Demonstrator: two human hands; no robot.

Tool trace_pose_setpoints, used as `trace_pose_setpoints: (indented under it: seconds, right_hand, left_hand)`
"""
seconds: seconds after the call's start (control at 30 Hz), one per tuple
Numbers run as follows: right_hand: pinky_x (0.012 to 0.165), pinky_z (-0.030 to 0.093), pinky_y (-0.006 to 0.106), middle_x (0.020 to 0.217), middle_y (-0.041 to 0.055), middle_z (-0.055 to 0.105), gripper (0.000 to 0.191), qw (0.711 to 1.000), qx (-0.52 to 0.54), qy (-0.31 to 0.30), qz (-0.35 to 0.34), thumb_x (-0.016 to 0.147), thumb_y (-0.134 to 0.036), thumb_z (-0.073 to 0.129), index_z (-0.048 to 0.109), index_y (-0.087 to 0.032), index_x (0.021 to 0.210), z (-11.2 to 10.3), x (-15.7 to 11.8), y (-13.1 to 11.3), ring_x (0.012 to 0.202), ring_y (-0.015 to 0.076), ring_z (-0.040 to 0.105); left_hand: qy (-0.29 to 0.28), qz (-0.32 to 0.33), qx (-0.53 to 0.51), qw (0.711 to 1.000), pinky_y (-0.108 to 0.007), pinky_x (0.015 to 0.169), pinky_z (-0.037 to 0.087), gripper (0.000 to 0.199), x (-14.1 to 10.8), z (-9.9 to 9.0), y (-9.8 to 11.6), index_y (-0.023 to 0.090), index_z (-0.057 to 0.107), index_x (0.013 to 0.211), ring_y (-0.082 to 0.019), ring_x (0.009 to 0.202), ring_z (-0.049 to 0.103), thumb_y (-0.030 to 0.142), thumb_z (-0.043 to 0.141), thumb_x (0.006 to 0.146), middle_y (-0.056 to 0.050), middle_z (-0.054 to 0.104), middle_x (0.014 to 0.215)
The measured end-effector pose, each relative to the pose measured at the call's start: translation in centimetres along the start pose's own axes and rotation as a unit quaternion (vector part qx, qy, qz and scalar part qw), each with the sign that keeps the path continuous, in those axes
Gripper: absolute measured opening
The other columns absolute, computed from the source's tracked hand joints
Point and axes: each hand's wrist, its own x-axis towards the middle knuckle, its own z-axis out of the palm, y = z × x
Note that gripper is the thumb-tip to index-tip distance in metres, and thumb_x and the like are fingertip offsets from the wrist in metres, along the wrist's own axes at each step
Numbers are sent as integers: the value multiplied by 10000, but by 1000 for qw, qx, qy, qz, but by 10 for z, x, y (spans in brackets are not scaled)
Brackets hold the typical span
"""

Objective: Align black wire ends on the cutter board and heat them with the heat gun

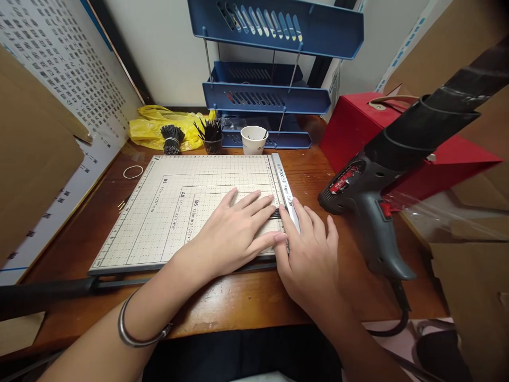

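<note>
My left hand (234,233) lies palm down on the gridded board of a paper cutter (159,212), its fingers spread toward the right edge. Beside it, my right hand (310,244) rests over the cutter's metal strip (283,183), fingers stretched out. The left thumb touches the right hand near its thumb and index finger. Small black strips (275,214) show between the two hands at the strip's edge; their ends are hidden under the fingers. A long dark handle (51,289) extends along the cutter's front left.
A heat gun (374,196) stands at the right before a red box (353,124). Behind the cutter are a paper cup (253,142), black strips in a cup (212,138), a tied bundle (172,140), a yellow bag (149,127) and blue shelves (266,98).
</note>
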Motion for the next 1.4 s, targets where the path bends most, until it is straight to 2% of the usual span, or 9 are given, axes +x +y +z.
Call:
trace_pose_setpoints:
  seconds: [0.23, 0.43, 0.6, 0.83, 1.07, 1.2, 1.3, 1.4]
  right_hand:
    - [1164, 324, 652, 1579, 130, 483, 485, 1000, 2, -1, -2, 1024, -291, 386, 577, -186, 1457, 0, 1, 1, 1390, 326, 490]
    - [1159, 330, 651, 1571, 129, 494, 482, 1000, 3, 9, -2, 1037, -305, 362, 589, -188, 1447, 1, 0, 0, 1388, 324, 494]
    - [1164, 324, 653, 1584, 109, 482, 498, 1000, 4, -5, 11, 1040, -302, 359, 555, -191, 1485, 0, 1, -1, 1385, 326, 486]
    - [1160, 335, 649, 1591, 92, 477, 513, 1000, -10, -7, 15, 1035, -314, 372, 529, -218, 1514, 1, 0, 0, 1380, 334, 492]
    - [1153, 352, 660, 1607, 70, 458, 532, 999, -3, -18, 26, 1023, -300, 379, 498, -241, 1537, 0, 1, -2, 1380, 336, 494]
    - [1149, 360, 663, 1608, 63, 456, 534, 999, -1, -26, 34, 1028, -302, 358, 490, -249, 1543, -1, 1, -2, 1371, 332, 504]
    - [1150, 358, 661, 1597, 78, 470, 532, 999, -1, -23, 30, 1023, -290, 359, 510, -228, 1529, -1, 1, -2, 1370, 332, 507]
    - [1150, 359, 655, 1592, 81, 477, 522, 999, 1, -19, 27, 1019, -289, 368, 535, -219, 1508, 0, 0, -1, 1369, 332, 509]
  left_hand:
    - [-8, -6, 3, 1000, -630, 1235, 235, 699, 0, 3, 5, 161, 489, 1516, -327, 1518, 377, 642, 252, 1068, -116, 479, 1594]
    - [-30, -43, -42, 998, -616, 1257, 209, 745, 3, 1, 8, 130, 420, 1553, -315, 1571, 265, 661, 243, 1062, -126, 363, 1659]
    - [-42, -67, -112, 991, -540, 1281, 213, 669, 17, -6, 13, 138, 504, 1465, -285, 1575, 260, 637, 314, 1062, -134, 361, 1663]
    - [-47, -89, -103, 990, -618, 1244, 255, 629, 33, -7, 18, 141, 581, 1358, -337, 1563, 280, 640, 364, 1043, -139, 348, 1665]
    - [-51, -69, -109, 990, -683, 1230, 223, 623, 32, -5, 20, 173, 518, 1424, -327, 1550, 318, 639, 330, 1055, -111, 390, 1649]
    - [-43, -62, -103, 992, -704, 1213, 241, 580, 33, -6, 22, 188, 559, 1358, -316, 1539, 344, 632, 333, 1060, -102, 413, 1638]
    - [-36, -60, -94, 993, -678, 1216, 262, 568, 31, -5, 21, 201, 591, 1318, -317, 1544, 333, 645, 360, 1050, -96, 390, 1652]
    - [-32, -71, -85, 993, -619, 1241, 260, 630, 23, -4, 19, 176, 542, 1411, -314, 1564, 288, 654, 357, 1046, -123, 352, 1667]
